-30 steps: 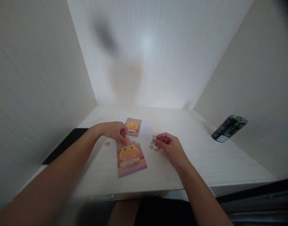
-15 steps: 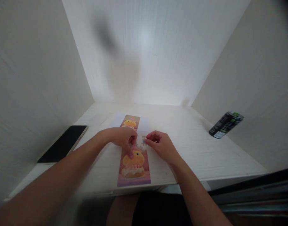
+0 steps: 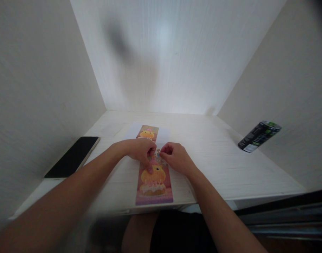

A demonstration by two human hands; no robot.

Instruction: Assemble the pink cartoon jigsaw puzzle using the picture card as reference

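1. Two hands meet over the far end of a pink puzzle strip [image 3: 153,182] that lies lengthwise on the white desk [image 3: 216,168], its near end at the desk's near edge.
2. The left hand [image 3: 140,150] has a fingertip pressed down on the strip's upper part; whether its other fingers hold anything I cannot tell.
3. The right hand [image 3: 175,157] pinches a small puzzle piece [image 3: 158,154] between thumb and forefinger — the piece sits right at the strip's far right corner, touching or just above it.
4. Against a second ago, the hands have closed in: then they were apart, the right one holding the piece to the right of the strip; now the piece is at the strip's edge and the strip lies straighter.
5. A printed card with the same yellow figure [image 3: 147,133] lies just beyond the hands.
6. A black phone [image 3: 72,156] rests far left by the wall — a dark can [image 3: 259,136] stands far right.
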